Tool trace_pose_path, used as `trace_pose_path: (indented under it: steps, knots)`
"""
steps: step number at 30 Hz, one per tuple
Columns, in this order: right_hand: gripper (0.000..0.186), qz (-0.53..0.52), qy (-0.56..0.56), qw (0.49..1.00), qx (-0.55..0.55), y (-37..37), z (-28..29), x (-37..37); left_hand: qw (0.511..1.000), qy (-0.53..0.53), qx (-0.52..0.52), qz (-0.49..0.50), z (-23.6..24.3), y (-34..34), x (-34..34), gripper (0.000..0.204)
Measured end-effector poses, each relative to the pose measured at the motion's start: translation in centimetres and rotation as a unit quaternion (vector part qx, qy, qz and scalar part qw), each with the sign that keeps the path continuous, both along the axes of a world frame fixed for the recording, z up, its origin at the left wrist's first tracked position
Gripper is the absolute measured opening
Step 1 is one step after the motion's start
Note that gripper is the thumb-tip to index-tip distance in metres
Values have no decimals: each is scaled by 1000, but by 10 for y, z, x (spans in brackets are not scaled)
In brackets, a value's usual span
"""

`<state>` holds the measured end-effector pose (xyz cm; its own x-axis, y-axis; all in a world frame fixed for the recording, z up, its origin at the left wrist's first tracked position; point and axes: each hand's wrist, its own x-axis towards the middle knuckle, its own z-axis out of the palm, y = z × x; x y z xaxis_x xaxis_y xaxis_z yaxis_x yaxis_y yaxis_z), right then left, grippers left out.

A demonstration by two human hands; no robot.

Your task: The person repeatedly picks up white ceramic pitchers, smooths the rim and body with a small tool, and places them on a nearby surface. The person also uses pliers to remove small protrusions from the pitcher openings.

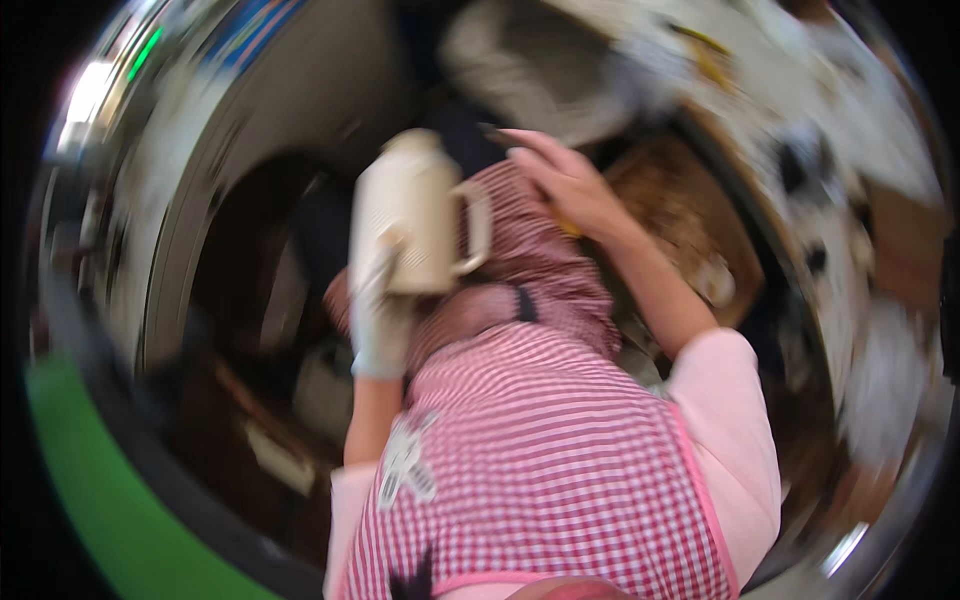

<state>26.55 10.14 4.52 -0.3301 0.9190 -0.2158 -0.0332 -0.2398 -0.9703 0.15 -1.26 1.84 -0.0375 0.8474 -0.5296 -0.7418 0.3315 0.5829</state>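
Observation:
A cream jug [425,215] with a loop handle on its right side is held up in front of my lap. My left hand [378,310], in a white glove, grips its lower left side, with the thumb across the front. My bare right hand [565,185] is to the right of the jug, apart from it, with fingers bent together. A thin dark piece [495,135] sticks out at its fingertips, too blurred to name. Something small and yellow [568,226] shows below the right palm.
A brown open box or tray [745,270] with loose brown material stands to my right. Beyond it runs a cluttered pale worktop [795,225]. A grey machine or cabinet panel [290,90] rises at the front left. Green flooring [90,470] lies at the lower left.

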Motion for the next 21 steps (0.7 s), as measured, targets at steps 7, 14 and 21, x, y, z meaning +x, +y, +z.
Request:
trace_pose_path:
  steps: [7,14,21]
  knots:
    - [45,189,-163,952,177,-54,18,-63,994,46,99,10,23,-9,6,43]
    - [50,214,-181,930,239,-52,6,-69,993,87,84,11,27,-5,4,44]
    - [52,217,-231,919,236,-51,11,-69,994,73,81,-14,27,-4,0,41]
